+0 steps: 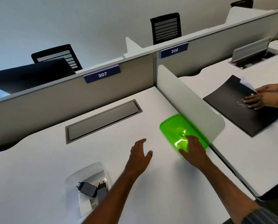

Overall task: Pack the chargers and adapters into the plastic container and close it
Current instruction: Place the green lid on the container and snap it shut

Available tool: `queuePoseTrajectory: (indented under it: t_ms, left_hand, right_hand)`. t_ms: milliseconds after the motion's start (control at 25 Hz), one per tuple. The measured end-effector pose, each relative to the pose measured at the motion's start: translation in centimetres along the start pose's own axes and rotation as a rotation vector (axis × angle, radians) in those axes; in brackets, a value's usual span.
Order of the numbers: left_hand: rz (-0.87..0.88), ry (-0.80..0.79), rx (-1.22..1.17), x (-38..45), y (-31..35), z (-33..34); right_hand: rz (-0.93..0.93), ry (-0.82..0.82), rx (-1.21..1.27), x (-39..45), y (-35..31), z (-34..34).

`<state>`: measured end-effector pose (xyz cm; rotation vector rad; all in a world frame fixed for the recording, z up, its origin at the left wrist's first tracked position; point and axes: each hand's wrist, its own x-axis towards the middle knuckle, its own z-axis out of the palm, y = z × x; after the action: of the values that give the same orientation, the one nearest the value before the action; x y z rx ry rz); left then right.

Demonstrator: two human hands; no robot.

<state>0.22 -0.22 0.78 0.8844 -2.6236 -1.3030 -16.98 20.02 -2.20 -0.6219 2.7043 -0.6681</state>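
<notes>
head view: right hand (193,149) flat on green lid (175,128), left hand (140,155) spread open; signs 307 (102,74), 306 (174,50).

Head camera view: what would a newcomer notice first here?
The translucent bright green plastic lid stands out, lying beside the white desk divider, with the right hand resting on its near end. The open left hand hovers over the desk, and the clear plastic container near the front holds dark chargers.

Black folder (241,107) lies on the neighbouring desk (232,152).
</notes>
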Motion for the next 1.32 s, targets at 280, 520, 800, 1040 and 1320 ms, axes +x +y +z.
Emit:
queuePoseTrajectory:
  t_ms: [280,520,800,1040,1320]
  left_hand:
    - [-0.195,-0.19,-0.243,3.3,2.9,5.8]
    - [-0.432,-0.321,-0.552,4.9,5.3,8.9]
    - [-0.665,-0.265,-1.027,6.9,6.1,10.8]
    - [-0.716,-0.259,-1.075,8.0,5.5,10.8]
    - [-0.524,-0.199,-0.804,6.8,5.3,9.5]
  right_hand:
    - [0.083,0.024,-0.08,2.5,2.3,-0.4]
    - [0.096,0.063,-0.168,4.1,4.0,-0.3]
    - [0.113,0.041,-0.218,4.0,4.5,1.1]
    - [0.146,0.058,-0.177,3.7,4.5,1.6]
    - [0.109,0.059,-0.021,1.2,3.0,2.1]
